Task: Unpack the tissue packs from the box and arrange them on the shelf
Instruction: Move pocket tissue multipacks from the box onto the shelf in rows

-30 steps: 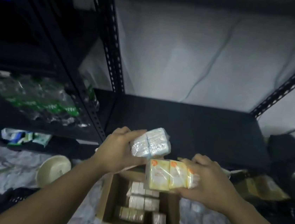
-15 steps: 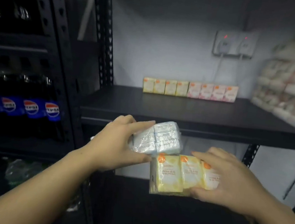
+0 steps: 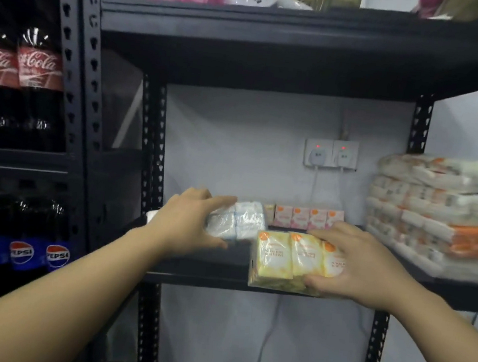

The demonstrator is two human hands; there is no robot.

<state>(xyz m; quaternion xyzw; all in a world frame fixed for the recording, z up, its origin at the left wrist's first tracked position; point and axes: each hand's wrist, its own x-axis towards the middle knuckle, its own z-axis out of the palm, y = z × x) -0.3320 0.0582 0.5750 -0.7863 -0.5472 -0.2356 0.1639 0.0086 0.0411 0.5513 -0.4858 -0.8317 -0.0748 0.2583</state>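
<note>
A white-blue tissue pack (image 3: 237,221) and a yellow one (image 3: 291,259) are held before the black shelf (image 3: 200,273).

Both your arms bare, extended forward and up from lower corners, converging toward centre. Your left hand (image 3: 189,223): palm turned inward, fingers (image 3: 217,200) stretched over top of white pack (image 3: 237,221), thumb underneath, pinching it. Your right hand (image 3: 362,263): back of hand toward camera, fingers spread across top of yellow pack (image 3: 291,259), thumb curled under lower edge, gripping. Right hand sits slightly lower than left.
</note>
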